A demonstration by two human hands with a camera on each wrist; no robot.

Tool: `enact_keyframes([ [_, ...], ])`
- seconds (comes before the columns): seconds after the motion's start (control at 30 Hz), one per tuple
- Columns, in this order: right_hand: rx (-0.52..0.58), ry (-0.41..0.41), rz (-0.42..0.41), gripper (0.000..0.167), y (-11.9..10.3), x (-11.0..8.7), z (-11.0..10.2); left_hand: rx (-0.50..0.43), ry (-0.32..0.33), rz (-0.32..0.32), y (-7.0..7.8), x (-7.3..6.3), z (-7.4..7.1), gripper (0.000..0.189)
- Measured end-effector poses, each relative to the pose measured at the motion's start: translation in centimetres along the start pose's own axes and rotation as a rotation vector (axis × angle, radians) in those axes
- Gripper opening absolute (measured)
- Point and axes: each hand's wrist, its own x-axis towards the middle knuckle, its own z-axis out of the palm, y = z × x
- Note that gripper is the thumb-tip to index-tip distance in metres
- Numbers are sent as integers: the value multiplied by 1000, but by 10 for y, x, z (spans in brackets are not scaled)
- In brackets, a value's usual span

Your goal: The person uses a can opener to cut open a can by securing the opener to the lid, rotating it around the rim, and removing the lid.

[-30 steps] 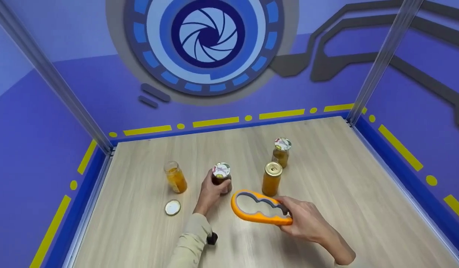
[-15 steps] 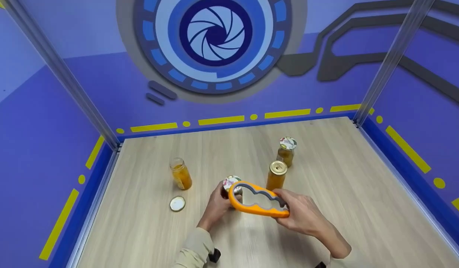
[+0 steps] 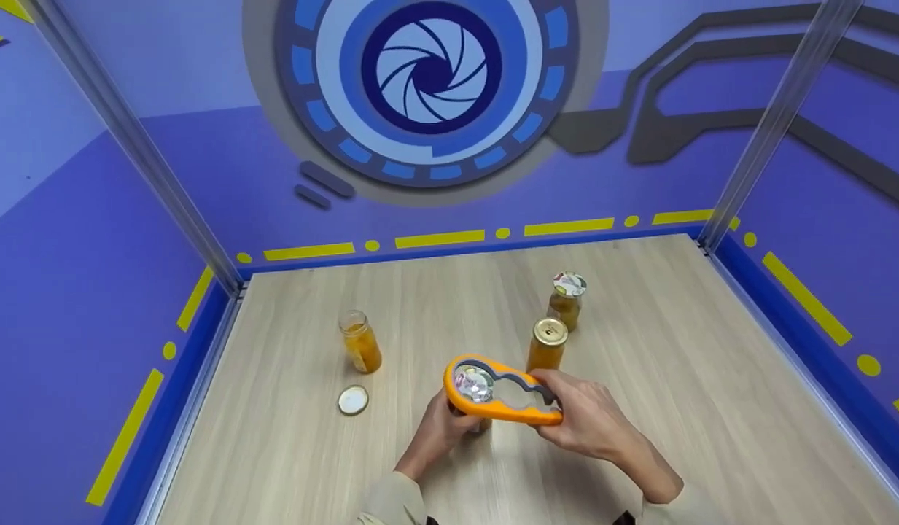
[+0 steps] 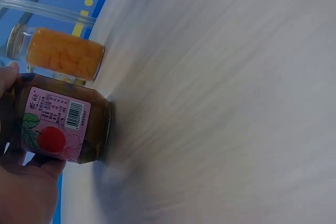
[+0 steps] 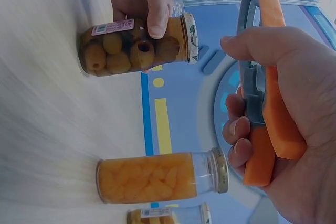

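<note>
Orange plastic with a grey scalloped lining forms the ring-shaped opener (image 3: 507, 413), and in the head view the right hand (image 3: 591, 415) grips its near end, thumb and fingers curled round it. The left hand (image 3: 440, 432) holds the dark jar (image 3: 481, 426), whose patterned lid (image 3: 473, 383) shows through the widest part of the ring. To the left on the bench (image 3: 296, 452) stands an uncapped jar (image 3: 362, 346) of orange pieces, with a loose lid (image 3: 353, 400) lying near it, pale side up. Beyond the right hand stands a gold-lidded jar (image 3: 546, 354), and just behind that a shorter jar (image 3: 564, 310) with a patterned top. From the left wrist, the dark jar turns a pink label (image 4: 55, 124) to the camera, printed with a red fruit, green leaves and a barcode; the hand's fingers wrap its upper part. From the right wrist, round fruits (image 5: 113, 43) fill that jar and the left thumb presses its glass. A gap shows between the opener and the patterned lid. Whether the jar's base touches the bench, I cannot tell.
</note>
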Motion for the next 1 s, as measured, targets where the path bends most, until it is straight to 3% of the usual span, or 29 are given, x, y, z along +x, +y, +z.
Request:
enact_keyframes([
  [0.33, -7, -58, 13, 62, -2, 5, 7, -78, -74, -62, 0, -13, 11, 66],
  [0.73, -46, -34, -40, 61, 5, 3, 18, -109, -104, -64, 2, -21, 21, 60],
  [1.0, -63, -97, -25, 61, 2, 7, 20, -171, -107, -56, 4, -23, 23, 60],
])
